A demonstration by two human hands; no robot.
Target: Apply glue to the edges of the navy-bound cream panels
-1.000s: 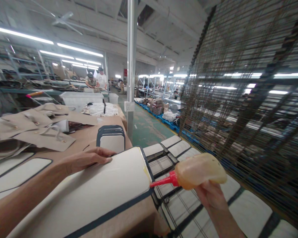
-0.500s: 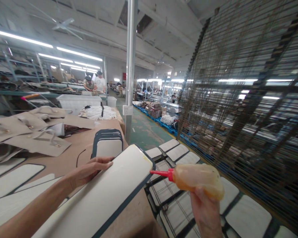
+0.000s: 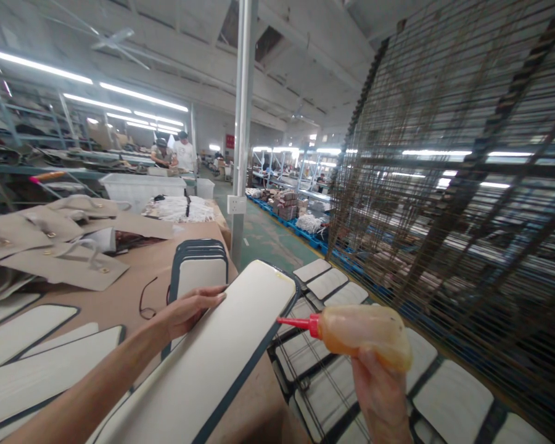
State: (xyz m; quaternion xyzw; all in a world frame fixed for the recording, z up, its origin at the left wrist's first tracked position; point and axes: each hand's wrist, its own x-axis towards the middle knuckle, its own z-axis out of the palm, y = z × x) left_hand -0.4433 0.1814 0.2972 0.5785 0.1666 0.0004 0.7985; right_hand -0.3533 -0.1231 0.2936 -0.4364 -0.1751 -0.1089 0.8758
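Observation:
My right hand (image 3: 380, 385) is closed round a soft amber squeeze bottle (image 3: 365, 336) with a red nozzle that points left, just clear of the edge of a long white panel with dark blue trim (image 3: 222, 351). My left hand (image 3: 192, 308) lies on that panel's left edge with the fingers stretched over it. The panel is tilted up off the brown paper-covered table (image 3: 129, 296) and reaches past the table's right edge. A yellowish line of glue shows along the panel's far rim.
A stack of smaller trimmed panels (image 3: 198, 262) stands behind my left hand. More long panels (image 3: 37, 370) lie at left, beige cut pieces (image 3: 65, 259) beyond. Wire racks (image 3: 351, 370) with white panels sit below right, a tall mesh rack (image 3: 467, 154) behind. A steel post (image 3: 243, 123) rises ahead; two people (image 3: 173, 151) work far off.
The long panel has swung and tilted up, its far end now further right over the racks. The bottle's nozzle has come off the panel's edge. My left hand stayed on the panel.

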